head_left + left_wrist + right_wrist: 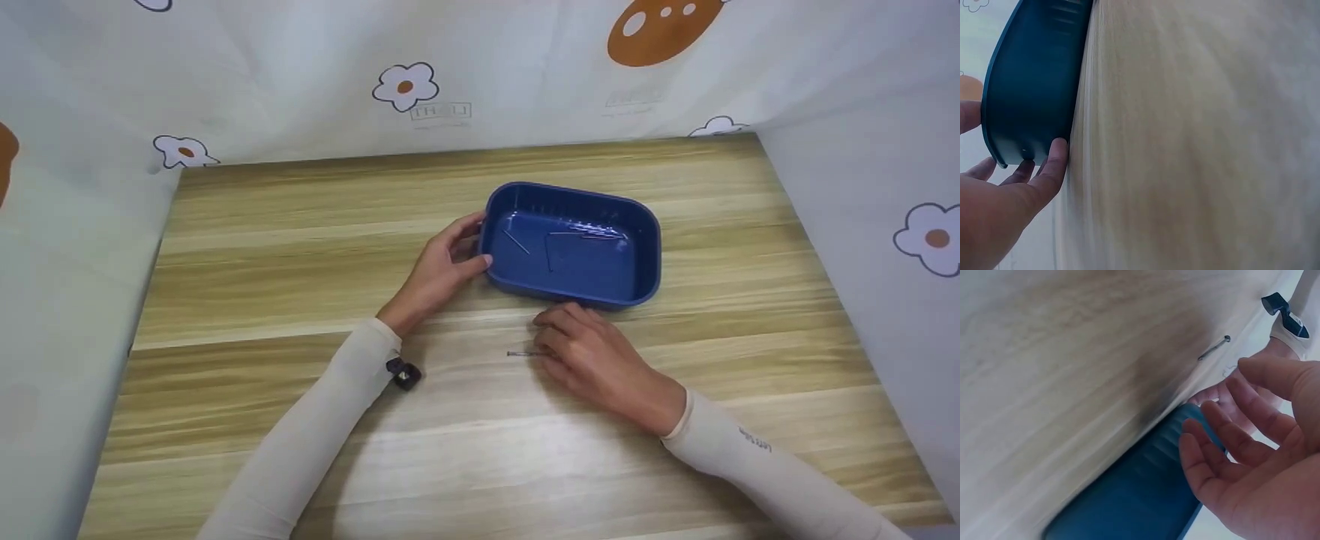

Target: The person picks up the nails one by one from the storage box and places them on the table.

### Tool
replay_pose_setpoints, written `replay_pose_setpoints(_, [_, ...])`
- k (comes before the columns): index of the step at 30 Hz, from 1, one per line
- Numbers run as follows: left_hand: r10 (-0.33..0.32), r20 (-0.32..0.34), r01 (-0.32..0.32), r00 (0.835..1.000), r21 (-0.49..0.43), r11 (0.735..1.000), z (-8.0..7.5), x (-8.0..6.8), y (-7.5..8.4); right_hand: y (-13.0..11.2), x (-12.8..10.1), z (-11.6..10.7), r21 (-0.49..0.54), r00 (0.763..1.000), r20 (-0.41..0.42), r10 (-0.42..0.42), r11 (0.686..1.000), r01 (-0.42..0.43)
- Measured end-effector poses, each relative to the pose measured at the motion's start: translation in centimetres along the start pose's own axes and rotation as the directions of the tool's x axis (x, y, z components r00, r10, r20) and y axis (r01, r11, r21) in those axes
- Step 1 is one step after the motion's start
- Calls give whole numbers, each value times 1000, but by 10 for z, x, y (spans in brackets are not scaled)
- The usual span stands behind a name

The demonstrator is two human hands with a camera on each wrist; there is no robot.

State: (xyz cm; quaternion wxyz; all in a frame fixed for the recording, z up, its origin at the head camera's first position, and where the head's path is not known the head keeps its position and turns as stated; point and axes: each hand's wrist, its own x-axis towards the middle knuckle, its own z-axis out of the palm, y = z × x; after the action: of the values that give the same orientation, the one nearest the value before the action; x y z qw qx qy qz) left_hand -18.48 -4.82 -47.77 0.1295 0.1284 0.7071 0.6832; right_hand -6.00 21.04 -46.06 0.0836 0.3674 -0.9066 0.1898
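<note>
A blue plastic bin (574, 283) stands on the table, with several thin metal pieces like nails (598, 235) lying in it. My left hand (442, 262) grips the bin's left end, thumb and fingers spread around the corner. In the left wrist view, fingertips press the blue wall (1033, 84). Just in front of the bin is my right hand (600, 364), its fingers loosely bent and holding nothing. Below those fingers a single nail (519, 353) lies on the table, partly hidden in the head view. The right wrist view shows this nail (1214, 347) apart from the fingertips.
The wood-grain table (285, 247) is bordered at the back and sides by pale sheeting (300, 75) with flower prints. A small black camera (405, 374) sits on the left wrist.
</note>
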Motion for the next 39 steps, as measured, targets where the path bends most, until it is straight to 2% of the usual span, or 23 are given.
replay_pose_setpoints(7, [1,1,-1,1000,-11,1000,-1,-1,0,-3,2,-6,50,999,-47,-19,999,21])
replay_pose_setpoints(15, [6,1,-6,1000,-7,1000,-2,0,-1,-3,6,-11,53,993,-111,-42,997,48])
replay_pose_setpoints(24, [7,2,-7,1000,1,1000,-1,0,0,-2,8,-14,57,992,-121,-32,998,39])
replay_pose_setpoints(33, [12,8,-12,1000,4,1000,-1,-1,0,2,9,-18,72,986,-166,-36,996,48])
replay_pose_setpoints(39, [9,8,-9,1000,0,1000,-1,-1,0,3,11,-22,84,987,-162,-6,996,20])
